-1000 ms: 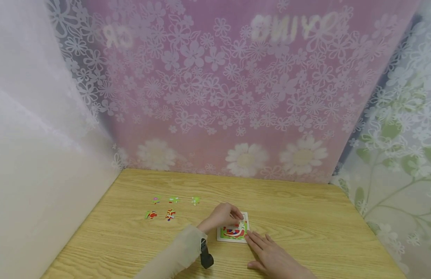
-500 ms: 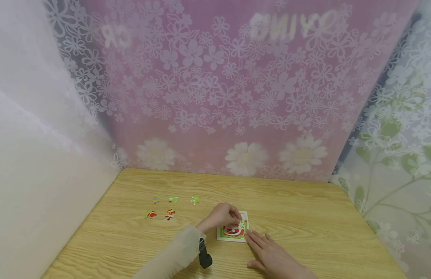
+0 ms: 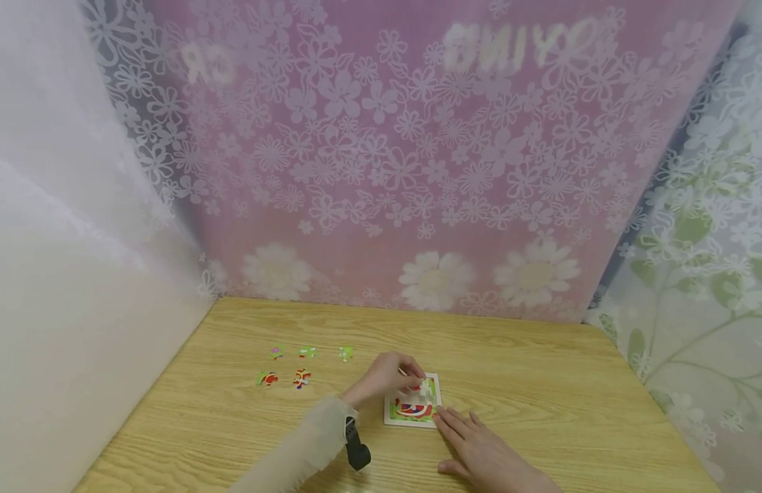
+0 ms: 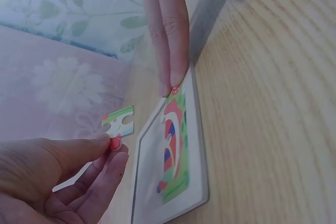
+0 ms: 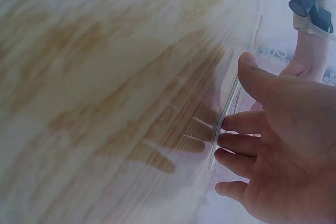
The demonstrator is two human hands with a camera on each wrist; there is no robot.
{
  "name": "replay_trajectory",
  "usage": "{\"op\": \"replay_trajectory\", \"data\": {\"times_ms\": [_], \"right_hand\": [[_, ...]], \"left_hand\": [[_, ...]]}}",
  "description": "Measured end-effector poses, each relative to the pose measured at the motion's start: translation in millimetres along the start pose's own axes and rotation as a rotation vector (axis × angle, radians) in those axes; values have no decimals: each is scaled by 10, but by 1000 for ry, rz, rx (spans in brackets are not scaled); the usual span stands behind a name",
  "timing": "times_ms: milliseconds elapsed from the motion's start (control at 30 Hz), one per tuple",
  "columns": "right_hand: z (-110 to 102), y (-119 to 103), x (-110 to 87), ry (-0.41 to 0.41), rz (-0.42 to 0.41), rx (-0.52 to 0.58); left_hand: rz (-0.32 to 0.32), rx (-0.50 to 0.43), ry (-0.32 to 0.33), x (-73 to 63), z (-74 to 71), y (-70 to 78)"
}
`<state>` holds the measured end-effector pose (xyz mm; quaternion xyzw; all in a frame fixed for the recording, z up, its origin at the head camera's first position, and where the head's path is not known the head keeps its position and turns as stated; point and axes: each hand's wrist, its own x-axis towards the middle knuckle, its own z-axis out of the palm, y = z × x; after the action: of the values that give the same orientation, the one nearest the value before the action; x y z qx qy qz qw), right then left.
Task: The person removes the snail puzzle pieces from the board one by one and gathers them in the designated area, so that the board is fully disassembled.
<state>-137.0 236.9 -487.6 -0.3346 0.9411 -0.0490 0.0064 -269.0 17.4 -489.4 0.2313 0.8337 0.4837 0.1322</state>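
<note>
A jigsaw piece (image 4: 122, 124) in green, white and red is pinched between the thumb and fingers of my left hand (image 3: 388, 376), held up over the puzzle tray. The white-rimmed tray (image 4: 198, 187) lies on the table. Its near strip carries a picture (image 4: 177, 153) of green, red, white and blue, while the part behind it shows bare grey. My right hand (image 3: 482, 448) lies with its fingers stretched out, the fingertips touching the tray's near right corner. In the right wrist view, that hand's palm (image 5: 294, 135) and straight fingers show beside the tabletop.
Several loose jigsaw pieces lie left of the tray in two rows, among them a green one (image 3: 346, 353) and a red one (image 3: 302, 378). Wood-grain table (image 3: 510, 363) surrounds them. A pink flowered curtain (image 3: 381, 171) rises along the back edge, with pale curtains at both sides.
My left hand has drawn back slightly to the left and away from me with the jigsaw piece, uncovering more of the tray's grey middle. The right hand stays in place.
</note>
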Motion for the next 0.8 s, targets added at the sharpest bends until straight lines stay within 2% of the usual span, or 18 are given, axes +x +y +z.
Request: {"op": "replay_trajectory", "data": {"times_ms": [233,500,633,800], "right_hand": [[-5,-2,3,-23,12,19],[-1,-7,8,-28,25,28],[8,-6,13,-14,16,17],[15,-2,20,-22,19,24]], "left_hand": [[24,-26,12,-31,-137,-5],[24,-29,28,-108,-267,-166],[13,-49,33,-173,-378,-235],[2,-24,64,-269,-541,-310]]}}
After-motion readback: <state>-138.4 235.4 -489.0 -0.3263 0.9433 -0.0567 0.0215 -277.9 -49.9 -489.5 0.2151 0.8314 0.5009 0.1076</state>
